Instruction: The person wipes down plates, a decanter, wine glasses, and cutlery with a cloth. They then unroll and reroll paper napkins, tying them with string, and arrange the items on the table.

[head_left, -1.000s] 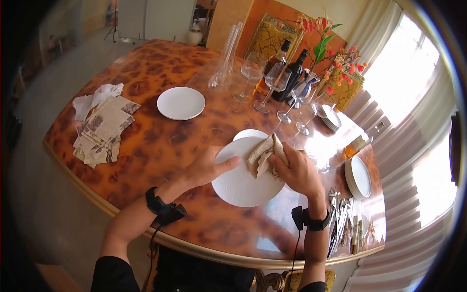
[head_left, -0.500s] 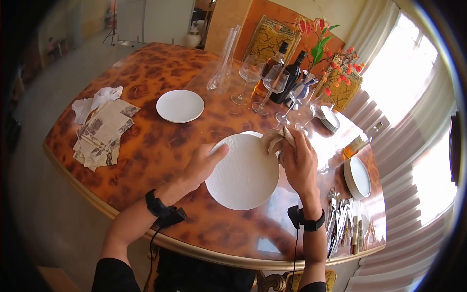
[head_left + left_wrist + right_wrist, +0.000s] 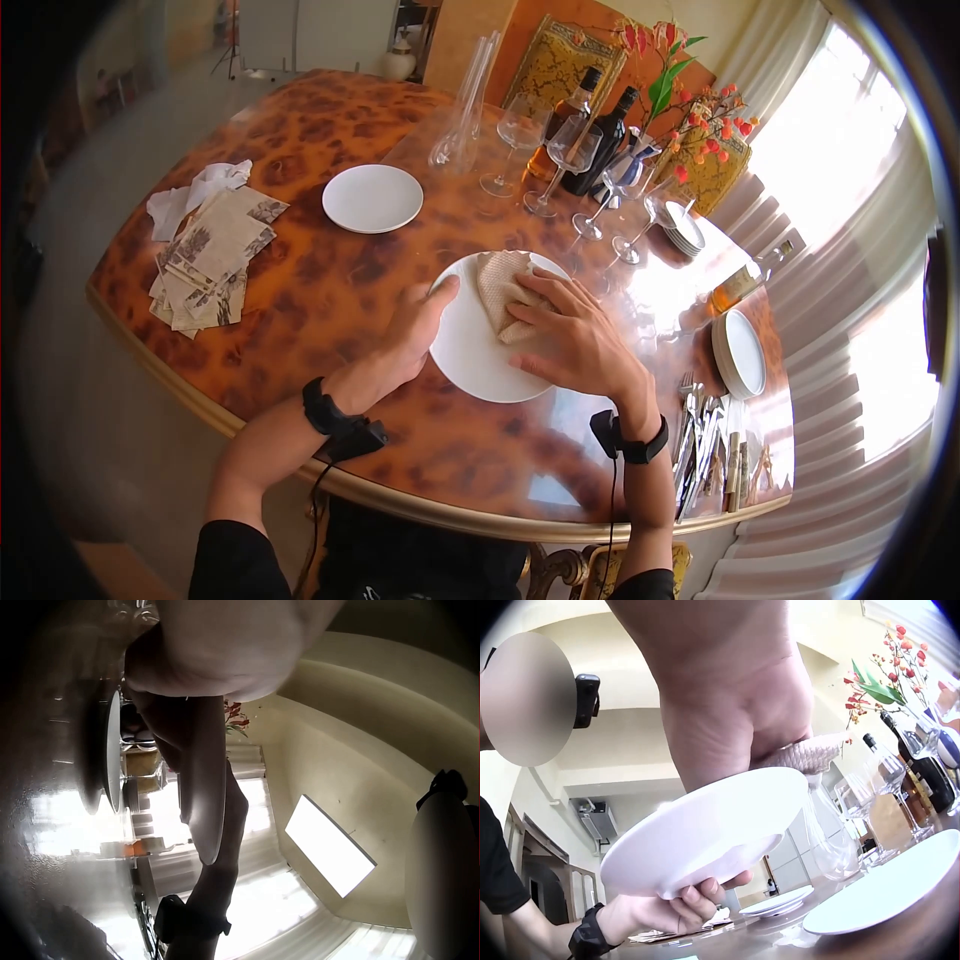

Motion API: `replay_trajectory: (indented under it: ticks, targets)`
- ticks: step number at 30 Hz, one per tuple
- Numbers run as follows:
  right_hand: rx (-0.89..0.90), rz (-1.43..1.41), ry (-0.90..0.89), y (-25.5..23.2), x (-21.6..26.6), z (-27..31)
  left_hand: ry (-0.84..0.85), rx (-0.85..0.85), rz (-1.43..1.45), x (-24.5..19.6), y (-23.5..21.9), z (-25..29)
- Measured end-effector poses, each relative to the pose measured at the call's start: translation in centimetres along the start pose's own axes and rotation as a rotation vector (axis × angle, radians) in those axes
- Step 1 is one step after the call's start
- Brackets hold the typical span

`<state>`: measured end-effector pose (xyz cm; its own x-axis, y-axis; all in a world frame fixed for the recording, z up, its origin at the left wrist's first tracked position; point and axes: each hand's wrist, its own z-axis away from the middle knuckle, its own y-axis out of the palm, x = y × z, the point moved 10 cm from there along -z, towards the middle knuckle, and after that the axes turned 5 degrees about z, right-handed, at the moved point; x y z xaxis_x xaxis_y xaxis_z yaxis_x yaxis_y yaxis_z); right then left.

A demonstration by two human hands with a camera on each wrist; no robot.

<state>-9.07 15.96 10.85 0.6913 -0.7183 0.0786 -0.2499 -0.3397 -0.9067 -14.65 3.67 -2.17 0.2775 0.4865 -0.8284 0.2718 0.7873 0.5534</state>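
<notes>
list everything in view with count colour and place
Held plate: one, white, over table
Cloth: one, beige, on held plate
Other plates: several, white, on table
Glasses: four, clear, far right
Decanters: count unclear, clear, beside glasses
Bottles: three, dark and amber, right
Flowers: several, red, behind glasses
Cutlery: several, silver, right edge
Papers: several, beige, left
Bundle: one, white, beside papers
Table: one, brown, centre
Chairs: three, yellow, around table
Curtains: several, white, right
Wrist cameras: two, black, forearms
Left grip: one, on held plate
Right grip: one, on cloth
</notes>
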Motion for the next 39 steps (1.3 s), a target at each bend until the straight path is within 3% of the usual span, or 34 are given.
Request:
replay_trajectory:
  ticks: [3, 9, 11, 13, 15, 17, 21, 23, 25, 29, 34, 37, 39]
  targets:
    - [0.011, 0.0, -0.041, 0.0, 0.0, 0.4, 0.084, -0.076, 0.043, -0.1, -1.3, -0.8]
    - [0.002, 0.065, 0.178, 0.5, -3.1, 0.7, 0.198, -0.131, -0.044, -0.9, -1.6, -0.6]
    - [-0.229, -0.096, 0.326, -0.4, -4.5, 1.4, 0.251, -0.106, -0.096, -1.4, -1.3, -0.4]
    - [-0.23, -0.131, 0.403, -0.2, -5.2, 1.7, 0.413, -0.106, -0.27, -3.2, -0.6, 0.5]
    - [-0.232, -0.162, 0.481, -0.4, -6.1, 2.0, 0.454, -0.09, -0.312, -3.9, 0.2, 1.1]
    - [-0.045, -0.437, 0.597, 1.0, -7.2, 2.2, 0.494, -0.075, -0.352, -4.9, 1.2, 1.9]
    - [0.028, -0.445, 0.539, -0.5, -6.9, 2.2, 0.525, 0.081, -0.417, -5.2, 3.1, 2.2]
    - [0.055, -0.209, 0.404, -2.1, -5.0, 1.9, 0.524, 0.164, -0.478, -4.8, 3.9, 2.3]
    - [0.107, -0.111, 0.346, -2.0, -3.8, 1.8, 0.355, 0.283, -0.589, -3.0, 4.9, 2.3]
    - [0.146, 0.06, 0.217, -1.5, -1.0, 1.6, 0.485, 0.369, -0.834, -4.0, 6.3, 3.1]
    - [0.125, 0.136, 0.224, -2.7, 0.1, 1.4, 0.441, 0.33, -0.705, -4.5, 6.5, 3.5]
    - [-0.035, 0.033, 0.27, -4.5, -0.6, 1.2, 0.464, 0.244, -0.588, -4.6, 5.0, 3.3]
    - [-0.069, -0.059, 0.399, -4.7, -2.4, 1.8, 0.488, 0.186, -0.565, -4.9, 4.7, 3.4]
